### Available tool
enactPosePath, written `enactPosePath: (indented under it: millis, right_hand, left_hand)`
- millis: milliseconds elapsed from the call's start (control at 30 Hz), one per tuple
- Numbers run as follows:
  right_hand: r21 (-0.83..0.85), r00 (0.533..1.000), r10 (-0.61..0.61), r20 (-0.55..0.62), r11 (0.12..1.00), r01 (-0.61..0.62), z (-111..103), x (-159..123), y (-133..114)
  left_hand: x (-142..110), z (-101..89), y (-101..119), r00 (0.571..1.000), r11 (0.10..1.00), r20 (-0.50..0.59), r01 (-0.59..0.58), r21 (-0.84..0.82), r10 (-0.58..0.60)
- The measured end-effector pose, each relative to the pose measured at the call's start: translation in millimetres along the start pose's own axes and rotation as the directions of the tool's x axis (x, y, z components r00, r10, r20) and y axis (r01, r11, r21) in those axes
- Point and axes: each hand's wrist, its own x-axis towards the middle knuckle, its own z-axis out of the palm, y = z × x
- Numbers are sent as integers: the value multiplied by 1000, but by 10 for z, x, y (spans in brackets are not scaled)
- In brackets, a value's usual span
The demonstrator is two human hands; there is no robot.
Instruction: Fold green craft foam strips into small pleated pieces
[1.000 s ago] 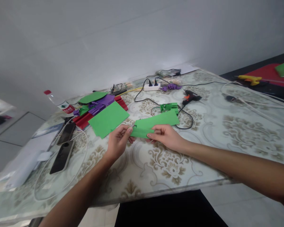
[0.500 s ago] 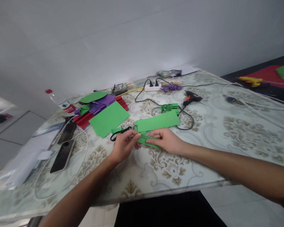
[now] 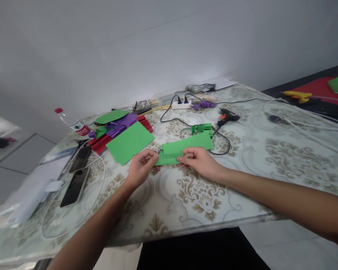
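Between my two hands a narrow green paper strip (image 3: 168, 159) is stretched level above the table. My left hand (image 3: 142, 165) pinches its left end between thumb and fingers. At the other end, my right hand (image 3: 198, 160) has its thumb on top and fingers beneath. Just behind lies a wider green paper strip (image 3: 190, 142), partly covered by the held one. Scissors seen earlier beside my left hand are now mostly hidden by it. A green fringed paper piece (image 3: 202, 129) rests farther back.
Green sheets (image 3: 131, 141) and purple and red paper pieces lie left. A black glue gun (image 3: 227, 116) with its cable sits right of centre, near a white power strip (image 3: 181, 104). Two phones (image 3: 75, 186) and a bottle (image 3: 73, 123) are at the left.
The held strip has turned from slanting to nearly level, its broad face now showing. My left hand has shifted slightly left and up, my right hand slightly up, and they are farther apart.
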Motion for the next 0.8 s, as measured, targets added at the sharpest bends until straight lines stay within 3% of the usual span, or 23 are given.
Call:
enactPosePath:
  millis: [133,233,333,500,800]
  right_hand:
    - [61,996,-22,-86,998,27,-21,39,19]
    - [67,994,-10,-104,998,17,-30,53,29]
    - [16,998,-19,-53,1000,20,-18,32,21]
    - [-80,998,-30,54,996,34,34,-40,19]
    - [-84,990,46,130,996,-36,69,-76,5]
  left_hand:
    - [-23,-27,32,988,999,148,46,10,-47]
    - [-46,-15,40,937,995,335,95,37,-102]
    - [-65,17,41,895,993,431,85,86,-114]
    - [-69,63,49,899,972,437,-90,215,-14]
    - [-81,82,23,904,966,428,-113,233,2]
